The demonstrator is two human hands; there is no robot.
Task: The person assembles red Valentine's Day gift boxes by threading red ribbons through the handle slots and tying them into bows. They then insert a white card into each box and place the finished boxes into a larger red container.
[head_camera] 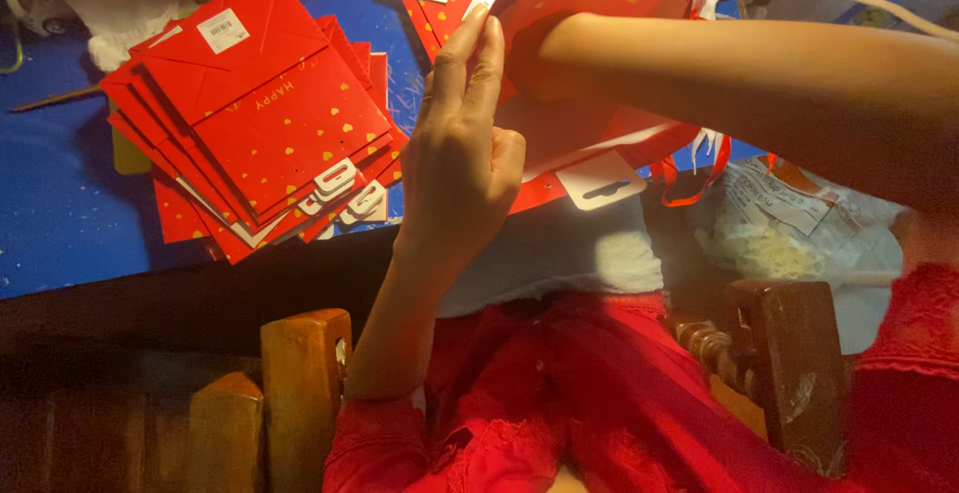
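Red lace sleeves sat nearest the camera, above a wooden chair frame. Beyond them the left hand rose with fingers straight and pressed together, flat against the open red paper bag, which was held up over the near edge of the blue worktop. The right arm reached into the bag's mouth; whether that hand gripped anything could not be told. To do this well, the left palm probably needed to brace the wall while the inner hand squared the folds. A white hang tag dangled below. Farther left lay a stack of flat red bags.
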